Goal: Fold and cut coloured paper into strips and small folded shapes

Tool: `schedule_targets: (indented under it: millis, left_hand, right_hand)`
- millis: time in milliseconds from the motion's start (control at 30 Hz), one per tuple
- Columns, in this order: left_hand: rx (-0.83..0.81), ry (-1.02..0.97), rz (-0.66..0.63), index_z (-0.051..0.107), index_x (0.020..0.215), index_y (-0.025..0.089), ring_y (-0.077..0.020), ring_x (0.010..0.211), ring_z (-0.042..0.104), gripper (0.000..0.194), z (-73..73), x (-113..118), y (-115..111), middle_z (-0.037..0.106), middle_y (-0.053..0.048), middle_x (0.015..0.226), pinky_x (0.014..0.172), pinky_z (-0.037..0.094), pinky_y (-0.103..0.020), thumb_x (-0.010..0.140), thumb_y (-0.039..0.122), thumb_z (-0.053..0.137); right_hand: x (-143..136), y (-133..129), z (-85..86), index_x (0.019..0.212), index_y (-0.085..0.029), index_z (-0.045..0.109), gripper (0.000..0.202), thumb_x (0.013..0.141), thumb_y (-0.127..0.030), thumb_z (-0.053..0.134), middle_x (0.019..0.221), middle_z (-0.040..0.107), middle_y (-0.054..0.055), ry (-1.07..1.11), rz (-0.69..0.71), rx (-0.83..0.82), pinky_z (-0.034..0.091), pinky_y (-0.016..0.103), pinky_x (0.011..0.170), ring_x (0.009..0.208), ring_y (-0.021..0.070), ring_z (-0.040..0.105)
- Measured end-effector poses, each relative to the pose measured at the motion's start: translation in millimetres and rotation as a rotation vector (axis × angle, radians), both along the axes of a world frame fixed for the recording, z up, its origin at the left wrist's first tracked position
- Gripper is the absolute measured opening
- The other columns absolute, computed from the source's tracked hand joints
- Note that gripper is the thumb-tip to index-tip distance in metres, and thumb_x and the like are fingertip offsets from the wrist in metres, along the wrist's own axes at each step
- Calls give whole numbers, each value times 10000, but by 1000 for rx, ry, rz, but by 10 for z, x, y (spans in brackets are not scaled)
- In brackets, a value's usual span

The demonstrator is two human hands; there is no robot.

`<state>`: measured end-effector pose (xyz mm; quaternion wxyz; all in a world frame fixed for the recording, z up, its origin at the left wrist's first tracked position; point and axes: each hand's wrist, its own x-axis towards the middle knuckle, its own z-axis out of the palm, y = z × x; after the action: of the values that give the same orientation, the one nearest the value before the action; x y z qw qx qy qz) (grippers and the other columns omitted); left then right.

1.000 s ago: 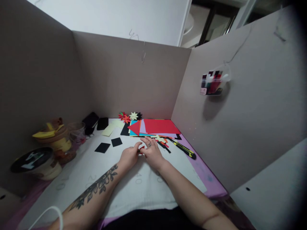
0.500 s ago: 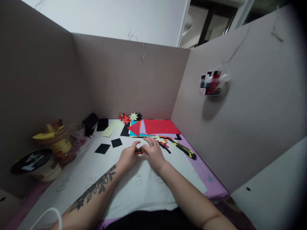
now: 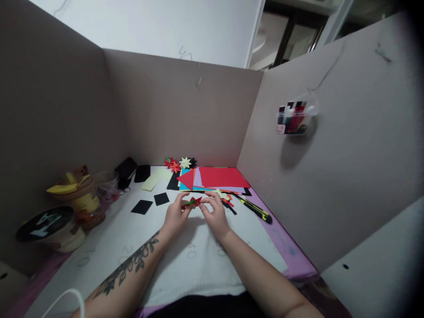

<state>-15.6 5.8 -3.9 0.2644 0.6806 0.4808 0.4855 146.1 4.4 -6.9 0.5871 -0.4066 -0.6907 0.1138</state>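
A small folded paper star [image 3: 193, 202], red with green parts, is raised just above the table between my two hands. My left hand [image 3: 176, 214] pinches its left side between thumb and fingers. From the other side, my right hand [image 3: 216, 215] grips a red point of the star with its fingertips. Two black paper squares [image 3: 161, 198] lie on the white sheet to the left of my hands. Finished paper stars in red, cream and black [image 3: 185, 163] sit together at the back.
Coloured paper sheets [image 3: 225, 176] are stacked at the back right, with paper scraps [image 3: 228, 204] in front. A yellow-and-black utility knife [image 3: 255, 210] lies at right. Pots [image 3: 74, 192] and a clear cup [image 3: 106, 183] stand left. Grey panels [image 3: 185, 106] enclose the table.
The paper star has come up a little and shows more of its red and green points. My fingers have spread wider around it, and the view has shifted slightly.
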Motion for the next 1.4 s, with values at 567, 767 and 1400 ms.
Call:
schedule_targets:
  millis: [567,767,1400]
  left_hand:
    - [39,54,-26,455,1176,221,-185,822,679,373,-34,19,-12,721,-43,916,718,490,-277,818,268,548]
    - [68,176,20,449,1190,235,-181,859,672,373,-40,13,-28,726,-23,933,731,472,-272,824,211,516]
    - [27,619,60,435,1249,217,-192,854,667,394,-4,33,-16,720,-38,930,686,430,-248,860,174,479]
  right_hand:
    - [23,33,-30,809,-219,667,134,851,-212,540,1146,510,80,-95,61,28,390,405,951,1138,228,464]
    - [15,3,16,803,-196,632,157,855,-153,491,1188,508,91,-342,-21,196,370,427,983,1154,234,425]
    - [-43,15,-81,858,-229,636,167,812,-98,542,1321,489,62,-795,-211,265,225,483,1055,1301,266,259]
